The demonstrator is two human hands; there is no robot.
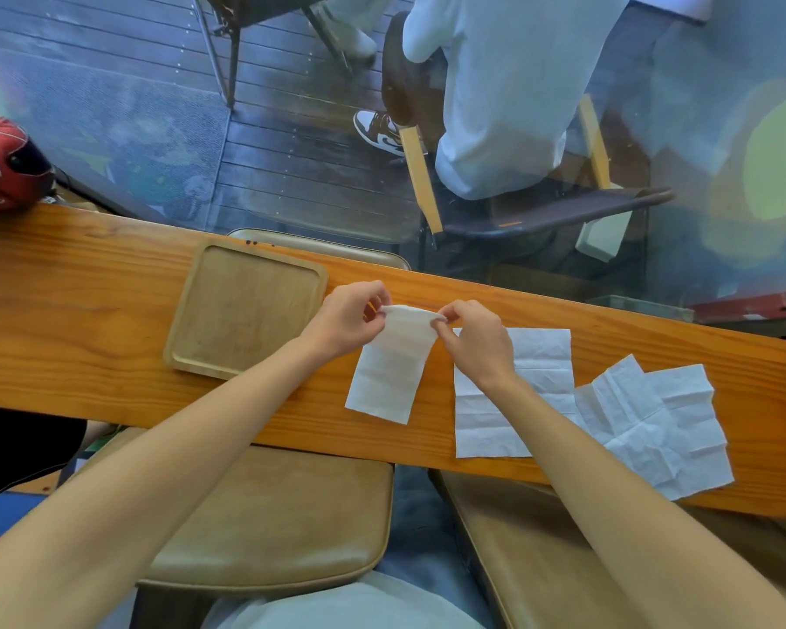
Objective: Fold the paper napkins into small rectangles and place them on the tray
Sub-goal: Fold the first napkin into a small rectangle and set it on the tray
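Your left hand and right hand are each pinching a far corner of the folded napkin, lifting that edge off the bench. The tray is lying at nine o'clock; two unfolded napkins are lying at three o'clock.

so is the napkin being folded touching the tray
Apart. The head view shows bare wood of the table between the folded napkin and the tray's near right edge; both hands pinch its top corners.
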